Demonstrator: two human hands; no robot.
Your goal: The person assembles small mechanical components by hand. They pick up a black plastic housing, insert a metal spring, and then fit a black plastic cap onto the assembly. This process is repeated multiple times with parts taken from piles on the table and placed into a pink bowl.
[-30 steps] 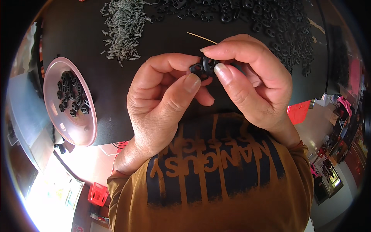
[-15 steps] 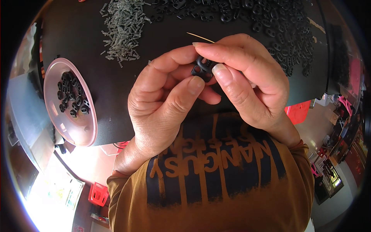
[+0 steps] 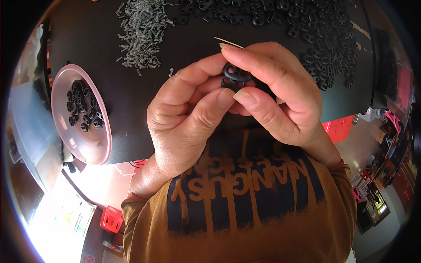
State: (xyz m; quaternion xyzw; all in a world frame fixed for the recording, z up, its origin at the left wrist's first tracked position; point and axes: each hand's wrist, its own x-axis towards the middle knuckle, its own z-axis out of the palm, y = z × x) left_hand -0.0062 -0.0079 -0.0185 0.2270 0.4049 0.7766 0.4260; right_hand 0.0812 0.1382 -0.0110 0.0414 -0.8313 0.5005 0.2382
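Between both hands, over the near side of the black table, is a black two-hole cord lock (image 3: 236, 76). My left hand (image 3: 188, 109) is closed on its left side, the thumb at its lower edge and the index finger behind its top. My right hand (image 3: 280, 96) pinches its right side, the thumb tip close to the left thumb tip. A thin wooden toothpick (image 3: 229, 42) sticks out to the left from under the right index finger. The fingers behind the cord lock are partly hidden.
Small metal springs (image 3: 142, 37) lie heaped at the far left of the black table (image 3: 127, 131), with one loose spring (image 3: 171, 72) nearby. Black cord lock parts (image 3: 322, 44) spread across the far right. A pink-rimmed clear bowl (image 3: 81, 147) at left contains several cord locks.
The cord lock has turned to face me more squarely, its upper part now raised above the lower. My right thumb has moved down and left to its lower edge.
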